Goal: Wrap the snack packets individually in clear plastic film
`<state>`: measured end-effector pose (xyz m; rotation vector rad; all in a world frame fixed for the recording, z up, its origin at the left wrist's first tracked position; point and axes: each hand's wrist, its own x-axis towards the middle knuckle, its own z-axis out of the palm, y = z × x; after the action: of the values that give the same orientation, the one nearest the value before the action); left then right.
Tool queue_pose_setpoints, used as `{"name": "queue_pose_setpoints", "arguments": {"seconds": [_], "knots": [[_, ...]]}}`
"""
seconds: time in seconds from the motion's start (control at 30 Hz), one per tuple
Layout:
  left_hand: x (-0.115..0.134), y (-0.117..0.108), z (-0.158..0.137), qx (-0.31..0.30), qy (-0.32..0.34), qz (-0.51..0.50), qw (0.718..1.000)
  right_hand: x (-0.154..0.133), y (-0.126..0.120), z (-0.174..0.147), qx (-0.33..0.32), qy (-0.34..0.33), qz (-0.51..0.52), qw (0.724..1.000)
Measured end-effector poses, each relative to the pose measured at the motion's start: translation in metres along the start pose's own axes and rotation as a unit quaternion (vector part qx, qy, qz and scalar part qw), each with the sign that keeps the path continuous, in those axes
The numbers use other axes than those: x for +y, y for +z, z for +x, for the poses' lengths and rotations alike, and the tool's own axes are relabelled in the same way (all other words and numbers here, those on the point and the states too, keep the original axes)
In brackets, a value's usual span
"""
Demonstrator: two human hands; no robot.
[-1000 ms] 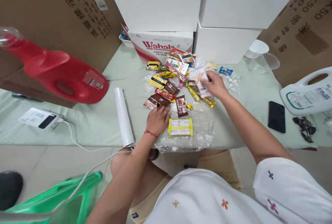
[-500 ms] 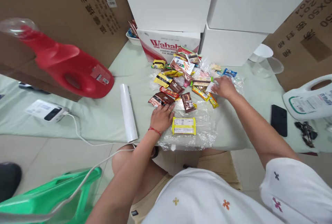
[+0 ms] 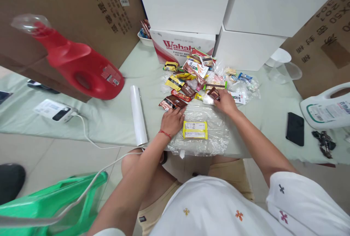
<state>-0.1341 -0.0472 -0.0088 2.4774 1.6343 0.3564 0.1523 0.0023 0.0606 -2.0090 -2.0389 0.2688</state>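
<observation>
My right hand (image 3: 227, 101) is closed on a brown cocoa packet (image 3: 214, 93), held above the front of a heap of snack packets. A white packet with black characters (image 3: 238, 98) lies just right of that hand. My left hand (image 3: 172, 122) lies flat, its fingertips on dark brown packets (image 3: 173, 101) at the heap's front left. In front of me, between both wrists, a yellow-edged packet (image 3: 195, 130) rests on a crinkled clear plastic sheet (image 3: 216, 134). A red packet (image 3: 181, 96) and a yellow-and-black packet (image 3: 175, 82) are further back in the heap.
A white roll (image 3: 138, 115) and a big red bottle (image 3: 84, 68) stand to the left. White boxes (image 3: 186, 2) rise behind the heap. On the right are a black phone (image 3: 295, 129), keys (image 3: 324, 143), a white jug (image 3: 326, 106) and clear bowls (image 3: 284, 70).
My right hand has moved left and toward me and picked up the cocoa packet from the heap's front. The white packet now lies beside it. My left hand has stayed in place.
</observation>
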Motion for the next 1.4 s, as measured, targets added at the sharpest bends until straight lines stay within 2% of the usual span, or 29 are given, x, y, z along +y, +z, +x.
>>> {"name": "queue_pose_setpoints", "arguments": {"seconds": [0.1,0.17,0.23,0.3,0.4,0.47,0.57,0.63,0.7,0.77,0.87,1.0,1.1,1.23,1.33,1.4], "knots": [[-0.013,0.001,0.008,0.001,-0.007,-0.065,0.998,0.006,-0.011,-0.022,0.036,-0.090,0.078,0.992],[-0.025,-0.003,0.014,0.004,-0.005,-0.136,0.991,-0.010,-0.006,-0.049,0.038,-0.155,0.107,0.981],[-0.034,-0.013,0.017,0.025,-0.004,-0.190,0.981,-0.034,0.010,-0.078,0.026,-0.194,0.091,0.977],[-0.035,-0.029,0.008,0.070,-0.012,-0.199,0.977,-0.057,0.030,-0.104,0.008,-0.216,0.049,0.975],[-0.022,-0.052,-0.029,0.137,-0.015,-0.150,0.979,-0.069,0.051,-0.130,-0.024,-0.255,0.023,0.966],[-0.009,-0.057,-0.065,0.144,0.041,-0.121,0.981,-0.058,0.051,-0.142,-0.023,-0.275,0.042,0.960],[0.003,-0.044,-0.115,0.098,0.193,-0.051,0.975,-0.020,0.041,-0.158,-0.008,-0.312,0.075,0.947],[0.002,-0.028,-0.134,0.080,0.212,-0.013,0.974,0.006,0.038,-0.172,-0.015,-0.351,0.081,0.933],[-0.002,-0.016,-0.143,0.076,0.189,-0.022,0.979,0.027,0.039,-0.186,-0.031,-0.367,0.086,0.926],[-0.006,-0.013,-0.142,0.071,0.155,-0.077,0.982,0.038,0.041,-0.195,-0.045,-0.336,0.110,0.934],[-0.008,-0.024,-0.130,0.043,0.111,-0.166,0.979,0.039,0.036,-0.193,-0.070,-0.258,0.192,0.944],[-0.008,-0.043,-0.093,0.010,0.039,-0.204,0.978,0.028,0.017,-0.162,-0.110,-0.148,0.279,0.942],[-0.010,-0.044,-0.052,0.009,-0.033,-0.211,0.977,0.023,0.009,-0.133,-0.096,-0.037,0.287,0.952],[-0.011,-0.031,-0.005,-0.039,-0.095,-0.182,0.978,0.025,0.013,-0.109,-0.107,0.079,0.191,0.973],[-0.011,-0.020,0.010,-0.058,-0.086,-0.147,0.984,0.026,0.017,-0.112,-0.144,0.079,0.053,0.985],[-0.011,-0.016,0.009,-0.037,-0.068,-0.149,0.986,0.025,0.016,-0.121,-0.155,0.068,-0.012,0.985]]}}
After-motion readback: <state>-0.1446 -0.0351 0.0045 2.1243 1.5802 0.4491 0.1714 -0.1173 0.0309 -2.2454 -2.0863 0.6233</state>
